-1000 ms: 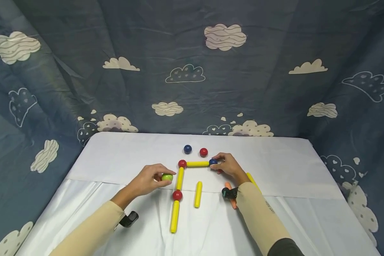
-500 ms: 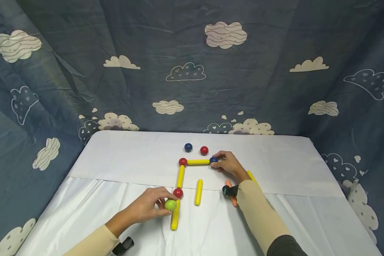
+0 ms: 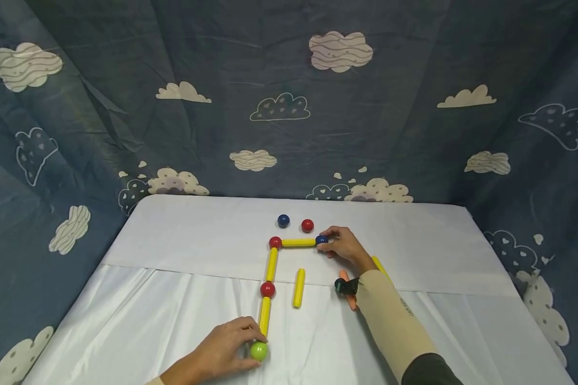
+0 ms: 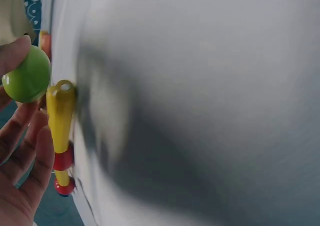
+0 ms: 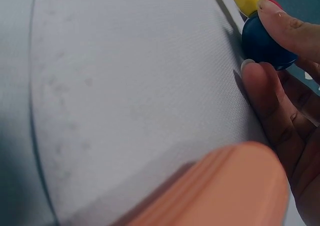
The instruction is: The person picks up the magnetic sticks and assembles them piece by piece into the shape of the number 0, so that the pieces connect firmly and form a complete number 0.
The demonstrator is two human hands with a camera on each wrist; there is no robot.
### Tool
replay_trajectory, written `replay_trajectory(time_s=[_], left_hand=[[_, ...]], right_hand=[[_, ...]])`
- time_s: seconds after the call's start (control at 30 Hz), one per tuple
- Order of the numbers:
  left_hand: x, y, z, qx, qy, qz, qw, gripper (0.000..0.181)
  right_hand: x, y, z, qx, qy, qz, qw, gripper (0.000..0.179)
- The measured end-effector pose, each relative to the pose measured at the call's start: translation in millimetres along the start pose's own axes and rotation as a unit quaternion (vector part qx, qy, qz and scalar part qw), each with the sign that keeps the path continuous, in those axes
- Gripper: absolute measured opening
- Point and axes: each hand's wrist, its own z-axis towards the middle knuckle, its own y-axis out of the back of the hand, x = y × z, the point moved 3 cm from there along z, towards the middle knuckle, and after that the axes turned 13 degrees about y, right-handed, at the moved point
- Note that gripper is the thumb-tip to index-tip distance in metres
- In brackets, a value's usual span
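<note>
Between thumb and fingers my left hand [image 3: 228,347] pinches a green ball [image 3: 259,351], right at the near end of a ribbed yellow rod [image 3: 265,316]. In the left wrist view the green ball [image 4: 29,75] sits close by that rod's bare end [image 4: 62,93]. From there the chain runs away through a red ball [image 3: 267,289], a second yellow rod [image 3: 272,264] and a red corner ball [image 3: 275,243]. A third yellow rod [image 3: 298,243] goes right to a blue ball [image 3: 321,241], which my right hand [image 3: 345,247] holds with thumb and fingertips.
A loose yellow rod [image 3: 299,289] lies inside the bend. An orange rod [image 3: 348,291] and another yellow rod [image 3: 379,266] are partly hidden by the right arm. Behind the chain sit a blue ball [image 3: 283,221] and a red ball [image 3: 307,225] on the white cloth [image 3: 197,230].
My left hand has carried the green ball toward me, from beside the upper rod down to the chain's near end. The right hand has stayed at the blue ball.
</note>
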Motion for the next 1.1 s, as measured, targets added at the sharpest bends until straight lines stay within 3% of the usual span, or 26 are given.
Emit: replay_trajectory(time_s=[0.1,0.37,0.7,0.93,1.1], left_hand=[[1.5,-2.8,-2.8,-0.006,0.000,0.002,1.0000,0.030],[3.2,-11.5,-3.6,-0.022,-0.049,0.032,0.9981,0.033],[7.3,-12.5,-0.9,-0.005,-0.023,0.053,0.9983,0.034],[5.5,-14.2,-3.0,-0.016,-0.043,0.061,0.9971,0.034],[6.4,-14.5,-4.2,-0.025,-0.036,0.069,0.9967,0.035]], right_hand=[[0.1,-0.8,-0.3,-0.003,-0.007,0.001,1.0000,0.042],[-3.6,-2.5,-3.2,0.001,-0.006,-0.002,1.0000,0.042],[-0.3,-0.5,-1.0,-0.008,-0.003,-0.001,1.0000,0.041],[-0.4,-0.6,-0.7,-0.003,-0.010,0.000,0.9999,0.042],[0.4,-1.7,-2.1,-0.003,-0.010,0.000,0.9999,0.042]])
